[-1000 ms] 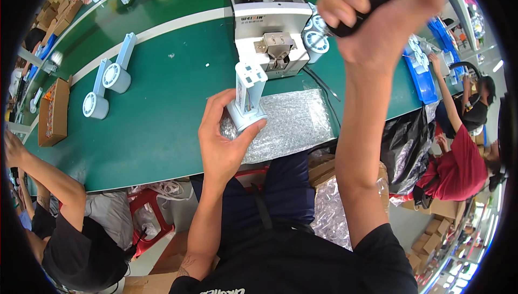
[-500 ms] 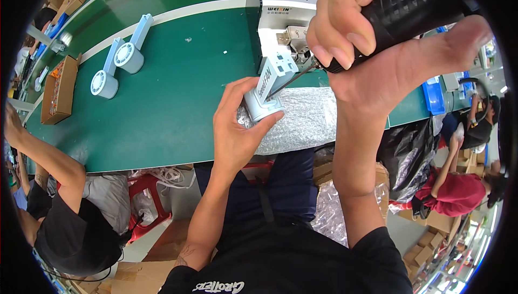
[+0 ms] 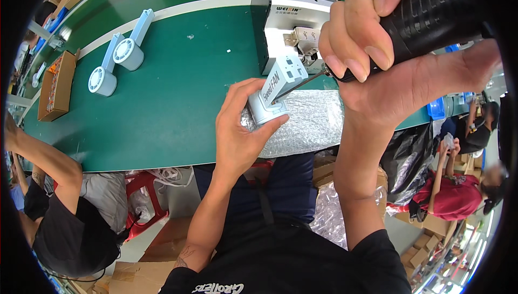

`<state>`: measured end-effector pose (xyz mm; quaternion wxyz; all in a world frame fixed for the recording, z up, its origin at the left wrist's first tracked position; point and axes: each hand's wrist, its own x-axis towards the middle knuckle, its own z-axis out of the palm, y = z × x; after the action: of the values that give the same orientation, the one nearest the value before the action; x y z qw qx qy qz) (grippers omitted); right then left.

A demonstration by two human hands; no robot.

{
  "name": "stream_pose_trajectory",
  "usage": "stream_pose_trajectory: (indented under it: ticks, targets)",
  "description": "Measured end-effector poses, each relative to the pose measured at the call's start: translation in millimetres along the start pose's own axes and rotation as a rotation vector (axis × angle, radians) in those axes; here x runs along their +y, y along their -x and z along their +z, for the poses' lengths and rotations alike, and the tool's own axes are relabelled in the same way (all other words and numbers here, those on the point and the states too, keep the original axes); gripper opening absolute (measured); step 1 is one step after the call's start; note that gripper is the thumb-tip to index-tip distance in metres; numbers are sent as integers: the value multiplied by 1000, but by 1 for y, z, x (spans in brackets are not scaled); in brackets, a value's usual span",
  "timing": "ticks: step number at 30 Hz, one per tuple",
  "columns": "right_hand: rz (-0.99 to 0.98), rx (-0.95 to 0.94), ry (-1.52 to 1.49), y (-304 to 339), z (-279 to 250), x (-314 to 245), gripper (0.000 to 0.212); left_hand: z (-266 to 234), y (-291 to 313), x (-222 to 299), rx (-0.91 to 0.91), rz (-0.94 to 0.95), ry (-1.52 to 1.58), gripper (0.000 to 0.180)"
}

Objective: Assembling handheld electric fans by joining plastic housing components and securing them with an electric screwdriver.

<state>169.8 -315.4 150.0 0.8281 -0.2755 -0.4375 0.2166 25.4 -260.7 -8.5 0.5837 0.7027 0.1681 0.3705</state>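
My left hand point(image 3: 240, 126) is wrapped round the round base of a light blue handheld fan point(image 3: 268, 109), whose slim handle part leans up and to the right. A black electric screwdriver point(image 3: 426, 21) lies in the grip of my right hand point(image 3: 364, 56). Its long thin bit slants down left into the fan's body, where handle and base meet; the very tip is hidden there. Under the fan lies a silvery sheet of bubble wrap point(image 3: 310, 124) on the green table point(image 3: 178, 116).
Beyond the fan stands a silver and black screw-feeding machine point(image 3: 288, 18). Two light blue fans point(image 3: 103, 80) lie at the left, near a cardboard box point(image 3: 58, 89) with small orange-toned parts. A co-worker in black point(image 3: 75, 229) sits left; another in red point(image 3: 456, 194) sits right.
In the picture, both hands, the fan and the screwdriver have shifted slightly right, as has the machine. The bit stays against the fan. The co-worker in red has raised both hands together.
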Motion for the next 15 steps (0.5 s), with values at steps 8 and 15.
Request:
stream_pose_trajectory:
  ticks: [8, 15]
  targets:
    - [-2, 0, 0, 5, -8, -2, 92, 1, 0, 0, -14, 13, -3, 57]
    - [-1, -5, 2, 6, -16, -3, 92, -1, 0, 0, -17, 11, -5, 57]
